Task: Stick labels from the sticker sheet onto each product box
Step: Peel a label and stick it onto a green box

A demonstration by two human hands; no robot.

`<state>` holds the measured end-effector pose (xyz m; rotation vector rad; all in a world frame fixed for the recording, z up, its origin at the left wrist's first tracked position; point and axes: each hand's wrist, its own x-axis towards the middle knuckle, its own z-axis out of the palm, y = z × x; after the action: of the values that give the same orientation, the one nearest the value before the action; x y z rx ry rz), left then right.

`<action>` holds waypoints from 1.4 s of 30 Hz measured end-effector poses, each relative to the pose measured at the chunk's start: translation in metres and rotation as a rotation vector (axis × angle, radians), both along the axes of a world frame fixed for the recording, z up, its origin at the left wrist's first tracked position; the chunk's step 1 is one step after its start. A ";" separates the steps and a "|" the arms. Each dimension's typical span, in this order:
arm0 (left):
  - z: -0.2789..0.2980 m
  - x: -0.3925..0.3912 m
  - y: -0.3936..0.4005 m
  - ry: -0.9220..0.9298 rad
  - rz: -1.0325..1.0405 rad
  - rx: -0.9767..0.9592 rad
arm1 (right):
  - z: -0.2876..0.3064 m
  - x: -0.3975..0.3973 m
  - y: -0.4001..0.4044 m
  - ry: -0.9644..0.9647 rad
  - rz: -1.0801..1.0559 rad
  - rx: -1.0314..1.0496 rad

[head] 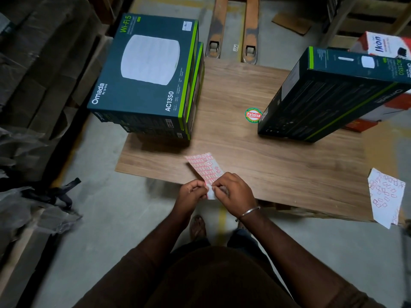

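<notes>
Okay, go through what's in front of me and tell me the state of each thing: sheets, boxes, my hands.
Sticker sheet: held over the table edge, partly peeled.
Left hand: pinches the sheet.
Right hand: pinches the sheet's lower corner.
Left boxes: stacked flat, face up.
Right box: tilted.
Spent sheet: overhanging the table.

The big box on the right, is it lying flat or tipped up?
Tipped up. The box on the right rests its lower edge on the wooden board, its far end raised.
</notes>
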<state>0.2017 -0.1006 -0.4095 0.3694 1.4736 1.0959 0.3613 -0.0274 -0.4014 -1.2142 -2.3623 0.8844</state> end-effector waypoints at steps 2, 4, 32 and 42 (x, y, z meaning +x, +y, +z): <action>-0.001 0.001 0.000 -0.030 0.032 -0.017 | -0.002 -0.001 -0.001 -0.020 -0.005 -0.002; -0.002 0.002 0.001 -0.058 0.062 -0.027 | -0.004 -0.003 -0.002 -0.051 -0.016 0.010; -0.020 -0.001 0.003 0.120 -0.026 0.043 | -0.022 -0.009 -0.001 0.091 -0.237 -0.309; -0.027 -0.004 0.006 0.124 -0.064 0.044 | -0.021 -0.007 0.000 0.069 -0.164 -0.280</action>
<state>0.1981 -0.0948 -0.4366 0.5202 1.5377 1.0708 0.3542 -0.0273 -0.4226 -1.4336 -2.1003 1.2088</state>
